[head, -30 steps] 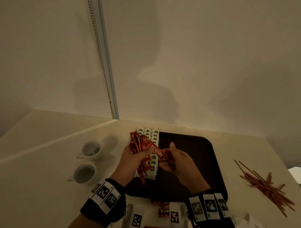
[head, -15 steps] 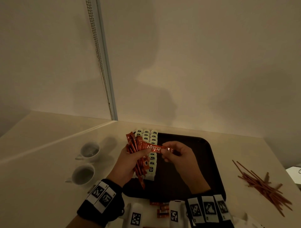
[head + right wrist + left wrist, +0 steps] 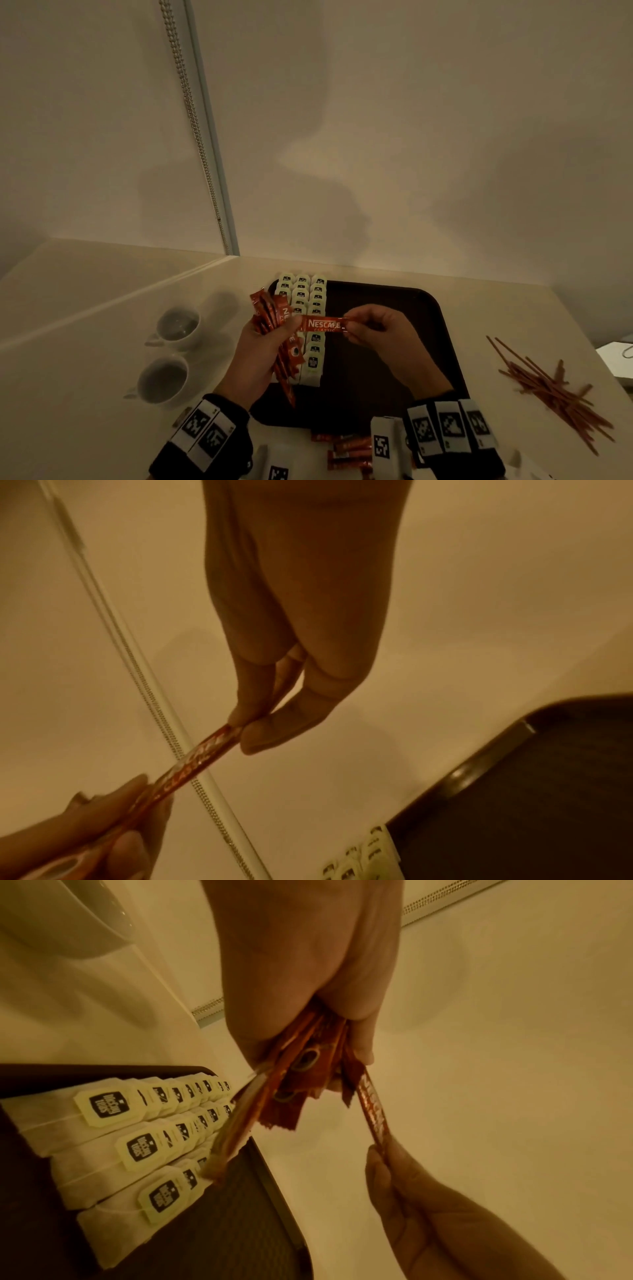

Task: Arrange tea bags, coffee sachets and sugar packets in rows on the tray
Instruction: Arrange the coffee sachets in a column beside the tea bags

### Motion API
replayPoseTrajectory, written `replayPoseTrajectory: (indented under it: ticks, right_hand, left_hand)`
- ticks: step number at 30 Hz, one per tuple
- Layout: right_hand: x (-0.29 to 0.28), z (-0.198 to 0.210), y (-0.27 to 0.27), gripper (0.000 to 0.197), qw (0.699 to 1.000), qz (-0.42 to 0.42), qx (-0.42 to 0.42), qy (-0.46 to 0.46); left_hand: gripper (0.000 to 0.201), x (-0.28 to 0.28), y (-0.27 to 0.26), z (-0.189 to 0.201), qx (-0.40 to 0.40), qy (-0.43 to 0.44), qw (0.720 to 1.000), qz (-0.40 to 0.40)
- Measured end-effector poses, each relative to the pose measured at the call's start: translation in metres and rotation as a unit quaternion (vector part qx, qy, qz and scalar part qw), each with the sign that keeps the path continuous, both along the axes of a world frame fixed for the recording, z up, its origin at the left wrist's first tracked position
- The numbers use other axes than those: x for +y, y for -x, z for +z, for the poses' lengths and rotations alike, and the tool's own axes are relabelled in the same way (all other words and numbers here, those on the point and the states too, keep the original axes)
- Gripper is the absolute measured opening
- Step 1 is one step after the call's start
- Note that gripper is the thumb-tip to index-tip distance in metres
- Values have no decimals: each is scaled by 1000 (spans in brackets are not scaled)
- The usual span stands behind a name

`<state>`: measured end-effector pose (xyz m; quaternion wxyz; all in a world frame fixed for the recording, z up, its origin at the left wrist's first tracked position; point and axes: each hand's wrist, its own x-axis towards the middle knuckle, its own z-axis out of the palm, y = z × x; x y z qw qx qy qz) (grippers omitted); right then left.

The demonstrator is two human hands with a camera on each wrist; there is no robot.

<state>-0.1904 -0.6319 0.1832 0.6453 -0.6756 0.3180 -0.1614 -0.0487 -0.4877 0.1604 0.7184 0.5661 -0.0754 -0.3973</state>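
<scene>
A dark tray (image 3: 394, 342) lies on the pale table, with three rows of white tea bags (image 3: 310, 298) along its left side, also seen in the left wrist view as tea bags (image 3: 113, 1139). My left hand (image 3: 263, 346) grips a fanned bunch of red coffee sachets (image 3: 270, 311) above the tray's left edge. One red coffee sachet (image 3: 323, 324) lies level between both hands; my right hand (image 3: 373, 329) pinches its right end between thumb and fingertips (image 3: 246, 712), while the left thumb still covers its other end. From the left wrist, the bunch of sachets (image 3: 301, 1069) sticks out of my fist.
Two white cups (image 3: 171, 353) stand left of the tray. A loose heap of thin brown sugar sticks (image 3: 555, 394) lies on the table at the right. More red sachets (image 3: 349, 448) lie near the table's front edge, between my wrists. A wall stands close behind.
My right hand has drawn one sachet out sideways from the bunch, turning it level over the tea bags. The left hand has stayed in place.
</scene>
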Motion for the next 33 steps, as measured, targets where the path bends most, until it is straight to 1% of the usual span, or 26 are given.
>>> replayPoseTrajectory:
  ticks: [2, 4, 7, 10, 14, 22, 26, 29, 33]
  right_hand:
    - [-17, -12, -4, 16, 1000, -22, 13, -10]
    - [-41, -27, -12, 17, 997, -68, 37, 9]
    - [-80, -59, -27, 19, 985, -115, 106, 72]
    - [-111, -90, -46, 20, 971, -131, 166, 111]
    - [-132, -119, -69, 12, 963, -134, 194, 128]
    - [-147, -141, -88, 18, 945, -134, 241, 175]
    - [-149, -148, -92, 21, 934, -132, 278, 183]
    - [-150, -150, -97, 23, 927, -135, 289, 199]
    - [-152, -147, -98, 24, 913, -128, 313, 228]
  left_hand:
    - [40, 2, -8, -5, 14, -8, 1000, 10]
    - [42, 4, -16, -10, 31, -12, 999, 4]
    - [31, 5, -27, -15, 68, -13, 998, -7]
    - [17, 3, -36, -16, 118, -24, 993, 0]
    - [17, -1, -49, -23, 139, -60, 988, 10]
    - [22, -5, -60, -30, 150, -74, 985, 28]
    - [24, -6, -57, -27, 158, -82, 984, 12]
    - [26, -8, -57, -25, 161, -74, 984, 2]
    - [15, -13, -58, -25, 163, -58, 985, 11]
